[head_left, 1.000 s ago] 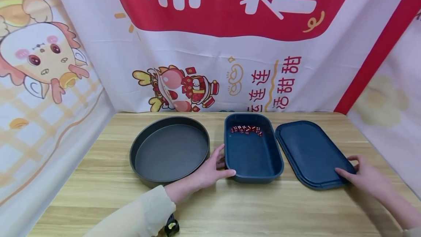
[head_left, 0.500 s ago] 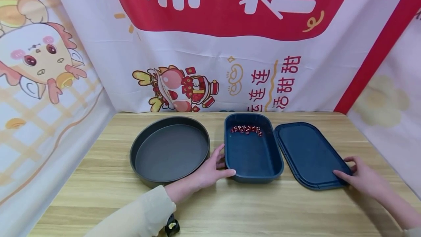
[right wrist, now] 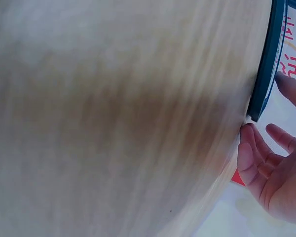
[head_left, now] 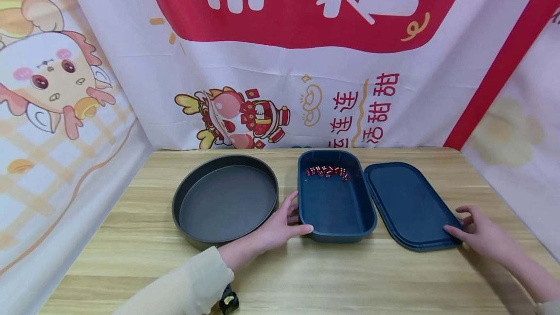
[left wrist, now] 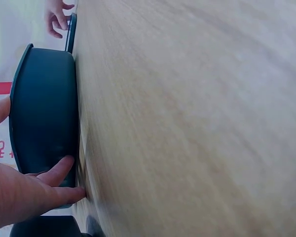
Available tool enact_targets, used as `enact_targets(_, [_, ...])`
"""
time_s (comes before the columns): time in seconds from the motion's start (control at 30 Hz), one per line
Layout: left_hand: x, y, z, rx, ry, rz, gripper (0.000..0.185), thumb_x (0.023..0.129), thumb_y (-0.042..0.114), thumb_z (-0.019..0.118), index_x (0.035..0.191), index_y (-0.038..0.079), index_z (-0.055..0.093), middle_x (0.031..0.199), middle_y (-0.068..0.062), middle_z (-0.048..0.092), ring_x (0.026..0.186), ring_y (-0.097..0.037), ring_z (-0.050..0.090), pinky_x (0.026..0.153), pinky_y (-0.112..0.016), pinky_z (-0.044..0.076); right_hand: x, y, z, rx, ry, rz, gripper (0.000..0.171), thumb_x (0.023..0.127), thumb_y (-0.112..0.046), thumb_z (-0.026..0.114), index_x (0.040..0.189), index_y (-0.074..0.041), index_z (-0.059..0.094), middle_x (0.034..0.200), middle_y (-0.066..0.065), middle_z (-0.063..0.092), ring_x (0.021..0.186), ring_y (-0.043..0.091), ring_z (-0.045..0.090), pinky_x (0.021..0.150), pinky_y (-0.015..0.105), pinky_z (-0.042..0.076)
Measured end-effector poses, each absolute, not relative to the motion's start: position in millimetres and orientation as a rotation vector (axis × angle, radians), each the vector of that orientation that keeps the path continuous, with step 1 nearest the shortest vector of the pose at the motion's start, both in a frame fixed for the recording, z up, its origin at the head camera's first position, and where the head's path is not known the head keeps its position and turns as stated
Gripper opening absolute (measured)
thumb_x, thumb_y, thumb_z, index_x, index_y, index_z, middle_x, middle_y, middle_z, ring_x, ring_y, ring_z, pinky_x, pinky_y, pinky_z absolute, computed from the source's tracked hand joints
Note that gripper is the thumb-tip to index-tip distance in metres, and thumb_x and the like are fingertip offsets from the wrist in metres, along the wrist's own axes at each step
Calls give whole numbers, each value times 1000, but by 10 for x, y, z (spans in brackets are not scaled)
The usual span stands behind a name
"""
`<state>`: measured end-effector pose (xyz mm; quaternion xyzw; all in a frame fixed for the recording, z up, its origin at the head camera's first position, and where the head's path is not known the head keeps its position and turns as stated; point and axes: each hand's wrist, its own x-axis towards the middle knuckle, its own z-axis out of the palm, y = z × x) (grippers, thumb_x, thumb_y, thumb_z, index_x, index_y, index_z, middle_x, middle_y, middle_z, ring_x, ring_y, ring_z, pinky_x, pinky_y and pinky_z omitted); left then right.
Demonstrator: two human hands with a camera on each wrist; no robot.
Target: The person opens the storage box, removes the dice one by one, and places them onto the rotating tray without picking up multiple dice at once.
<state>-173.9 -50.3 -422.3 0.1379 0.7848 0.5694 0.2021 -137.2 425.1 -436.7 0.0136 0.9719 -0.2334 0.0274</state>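
In the head view a dark blue rectangular box [head_left: 336,208] stands without its cover, with several small red dice [head_left: 327,172] near its far end. My left hand [head_left: 276,227] touches the box's near left corner, thumb at the rim and fingers spread along the outer wall. To the right lies the matching blue lid [head_left: 411,205], flat on the table. My right hand [head_left: 485,235] is at the lid's near right corner, its thumb over the top surface. The right wrist view shows the other fingers [right wrist: 254,148] by the lid's edge, close to the tabletop.
A round dark grey pan [head_left: 227,203] stands left of the box, close to the left forearm. A black item [head_left: 228,300] shows under the left sleeve. The wooden table [head_left: 350,281] ends at a printed cloth [head_left: 280,72] behind; cloth also hangs at both sides.
The lid has slid slightly left toward the box, its near right corner shifting most, with the right hand at it. The left hand, box and dice stay as they were.
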Motion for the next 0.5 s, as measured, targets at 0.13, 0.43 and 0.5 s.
enact_targets(0.13, [-1729,-508,-4212,396,2190,1589,91,90,24,72,156,14,10,151,-20,35,129,-35,47,104,-51,39,-1370,4233,-4369,-22,3034,-773,68,93,-36,67,125,17,38,102,34,58,87,43,61,71,54,52])
enact_targets(0.43, [-1726,-508,-4189,399,2195,1574,90,91,25,71,156,14,11,151,-20,35,129,-34,47,104,-52,38,-1428,3967,-4114,-169,3122,-812,64,92,-30,69,130,13,41,117,38,52,100,53,53,80,64,47])
enact_targets(0.5, [-1734,-511,-4192,399,2197,1572,90,90,25,72,156,13,11,152,-20,35,129,-34,46,105,-52,37,-1450,3865,-4022,-207,3128,-809,65,92,-30,70,131,13,41,119,38,52,102,52,53,81,64,47])
